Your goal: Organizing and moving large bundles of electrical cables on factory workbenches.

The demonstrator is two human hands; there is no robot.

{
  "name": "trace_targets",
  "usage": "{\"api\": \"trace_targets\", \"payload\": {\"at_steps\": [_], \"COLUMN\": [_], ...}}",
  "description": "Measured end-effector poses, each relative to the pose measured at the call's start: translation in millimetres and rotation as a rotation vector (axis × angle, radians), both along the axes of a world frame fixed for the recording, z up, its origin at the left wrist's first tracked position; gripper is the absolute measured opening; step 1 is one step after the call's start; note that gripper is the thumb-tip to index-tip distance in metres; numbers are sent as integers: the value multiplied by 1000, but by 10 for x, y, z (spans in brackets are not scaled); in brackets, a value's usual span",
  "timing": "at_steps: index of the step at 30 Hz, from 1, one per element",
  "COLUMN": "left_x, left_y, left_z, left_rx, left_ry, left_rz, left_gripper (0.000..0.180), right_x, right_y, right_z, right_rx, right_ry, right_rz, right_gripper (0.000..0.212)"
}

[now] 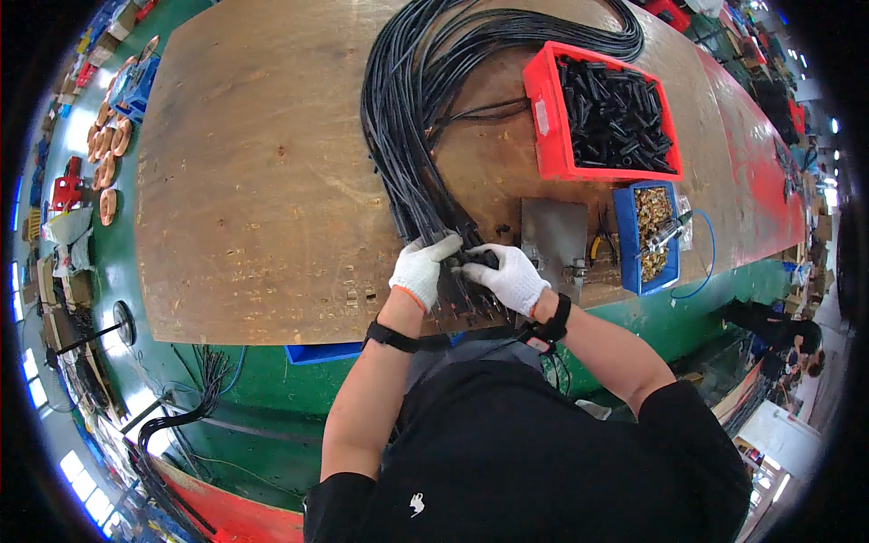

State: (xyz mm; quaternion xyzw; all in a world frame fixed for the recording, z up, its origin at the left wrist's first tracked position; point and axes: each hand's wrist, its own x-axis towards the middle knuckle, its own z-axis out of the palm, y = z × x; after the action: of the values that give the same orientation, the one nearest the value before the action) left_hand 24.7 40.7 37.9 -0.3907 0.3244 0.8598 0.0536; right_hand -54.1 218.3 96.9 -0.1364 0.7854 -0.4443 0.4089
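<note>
A thick bundle of black cables (398, 118) lies along the wooden table, its ends reaching the near edge in front of me. My left hand (419, 271), in a white glove, is closed around the cables near those ends. Just to the right, my right hand (513, 279), also gloved, pinches a short black tube-like sleeve (486, 260) between thumb and fingers, close against the cable ends. Its fingers partly cover the sleeve, so I cannot tell whether a cable runs into it. Several thin cable tips (462, 303) stick out below the hands.
A red bin (543, 136) of black sleeves stands at the far right. Nearer is a blue bin (629, 244) of small brass-coloured parts, with a metal air tool (665, 235) across it. Pliers (597, 240) and a metal plate (554, 231) lie beside it. Another person (787, 335) is at the right.
</note>
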Motion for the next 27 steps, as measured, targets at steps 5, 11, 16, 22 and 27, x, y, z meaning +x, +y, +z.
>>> {"api": "trace_targets", "payload": {"at_steps": [5, 11, 16, 22, 27], "left_x": [99, 500, 405, 196, 24], "left_y": [-161, -463, -470, -274, -60], "left_z": [68, 43, 287, 354, 409], "left_rx": [-65, 188, 240, 168, 93], "left_ry": [-116, 18, 70, 75, 58], "left_rz": [-26, 140, 142, 63, 111], "left_gripper": [34, 25, 27, 27, 23], "right_x": [-296, -824, -565, -284, -219], "right_y": [-548, -1075, -670, -48, 414], "right_z": [-245, -471, -44, 302, 386], "right_rx": [-37, 10, -74, -45, -3], "right_ry": [-11, 43, -2, -181, -235], "right_rz": [-40, -88, 114, 171, 185], "right_gripper": [49, 45, 45, 46, 45]}}
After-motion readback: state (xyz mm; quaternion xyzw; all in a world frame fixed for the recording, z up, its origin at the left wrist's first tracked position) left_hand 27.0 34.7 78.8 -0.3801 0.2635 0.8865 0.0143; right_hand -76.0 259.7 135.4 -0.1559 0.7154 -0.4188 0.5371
